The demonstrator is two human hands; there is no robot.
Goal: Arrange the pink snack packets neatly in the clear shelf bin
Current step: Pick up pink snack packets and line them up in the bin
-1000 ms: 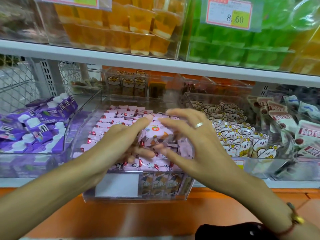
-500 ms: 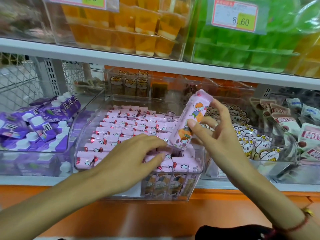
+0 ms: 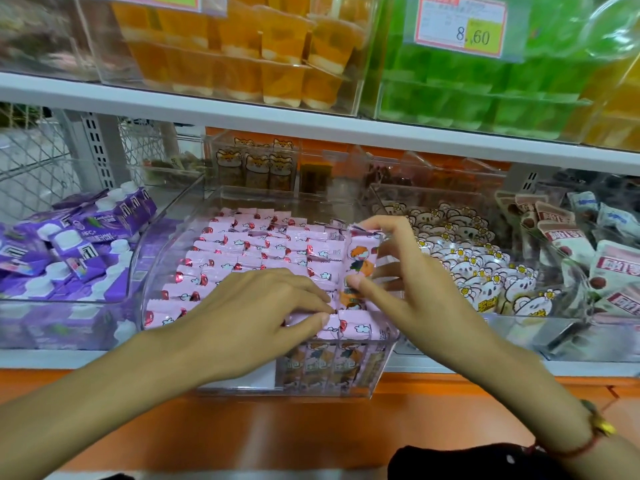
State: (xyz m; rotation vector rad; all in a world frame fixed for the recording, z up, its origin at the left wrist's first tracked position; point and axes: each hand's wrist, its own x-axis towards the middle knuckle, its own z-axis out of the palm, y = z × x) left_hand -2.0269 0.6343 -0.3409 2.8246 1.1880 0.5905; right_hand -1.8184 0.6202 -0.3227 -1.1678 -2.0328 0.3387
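One packet (image 3: 360,265) now lowered from midair into the bin (image 3: 166,244); right hand (image 3: 398,292) pinches it, left hand (image 3: 263,306) presses the rows flat, nearly slotted.

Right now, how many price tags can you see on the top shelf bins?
2. One price tag reading 8.60 hangs on the green jelly bin; another tag, cut off by the frame's top edge, is on the orange jelly bin. Others may lie out of frame.
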